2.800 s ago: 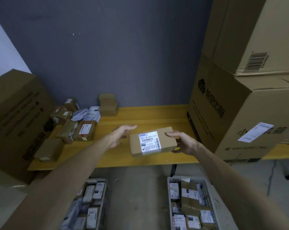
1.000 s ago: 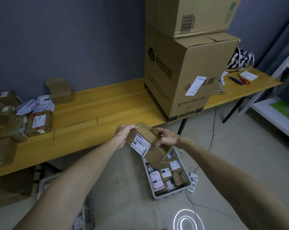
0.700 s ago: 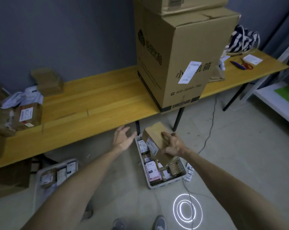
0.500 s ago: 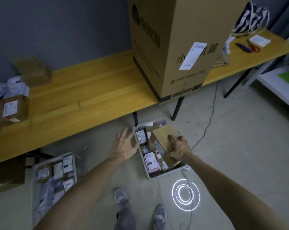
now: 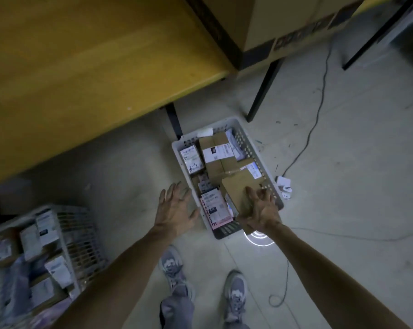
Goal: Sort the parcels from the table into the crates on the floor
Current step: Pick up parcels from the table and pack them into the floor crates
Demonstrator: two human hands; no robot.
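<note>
Boxes [image 5: 216, 151] with white labels fill the white crate [image 5: 176, 148] on the floor, just past the edge of the yellow table [image 5: 82, 67]. On my screen I look down at it. It sits at 12 o'clock from the two grey shoes [image 5: 174, 267].

The right hand [image 5: 263, 210] is over the near right corner of the crate. Its fingers are spread wide and are not curled round anything. The plain brown parcel [image 5: 236, 188] lies right under that hand and pokes out from it toward 11 o'clock. It rests on top of the other boxes, close to the crate's right wall. The fingertips lie on its top, but I cannot tell if they press on it.

The left hand [image 5: 177, 210] is flat with spread fingers and holds nothing. It hangs over the bare floor just beside the crate's left wall, at 9 o'clock from the parcel.

A second crate [image 5: 79, 224], also full of small packs, is at 8 o'clock in my view, well apart from the first. A big cardboard box [image 5: 260, 24] stands on the table at 1 o'clock. A thin cable [image 5: 319, 96] runs over the floor at 2 o'clock. A white ring of light [image 5: 257, 241] glows by the crate's near end.
</note>
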